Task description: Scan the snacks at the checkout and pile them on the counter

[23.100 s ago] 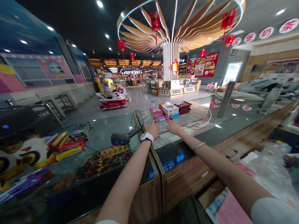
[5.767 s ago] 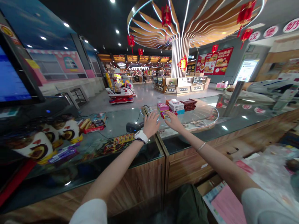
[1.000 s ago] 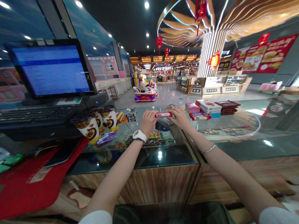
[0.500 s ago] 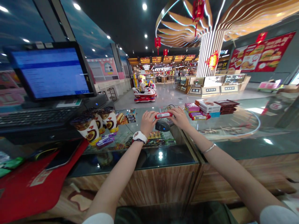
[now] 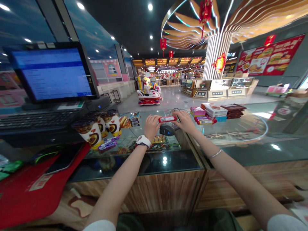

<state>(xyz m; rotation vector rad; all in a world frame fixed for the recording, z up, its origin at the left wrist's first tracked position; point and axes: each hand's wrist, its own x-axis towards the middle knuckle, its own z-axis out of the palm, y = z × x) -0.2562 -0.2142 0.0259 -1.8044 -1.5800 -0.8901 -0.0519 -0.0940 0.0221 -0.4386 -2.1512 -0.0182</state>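
A slim red packet (image 5: 167, 119) with a white label is held level between my two hands above the glass counter (image 5: 240, 141). My left hand (image 5: 151, 125), with a white watch at the wrist, pinches its left end. My right hand (image 5: 185, 121), with a thin bracelet on the forearm, grips its right end. Just below the packet lies a dark barcode scanner (image 5: 167, 129) on the glass. To the right of my hands sits a pile of boxed goods (image 5: 214, 112) in pink, white, blue and dark red.
A monitor (image 5: 51, 73) with a blue screen stands at the left above a black keyboard (image 5: 36, 119). Paper cups (image 5: 96, 131) with brown print stand beside it. A red mat (image 5: 29, 189) with a phone lies at the lower left. A mall floor with a kiddie ride (image 5: 149, 96) lies beyond.
Over the last second both hands have kept the red packet over the scanner with almost no shift. Several seconds ago my hands were open, reaching toward the pile of boxes.
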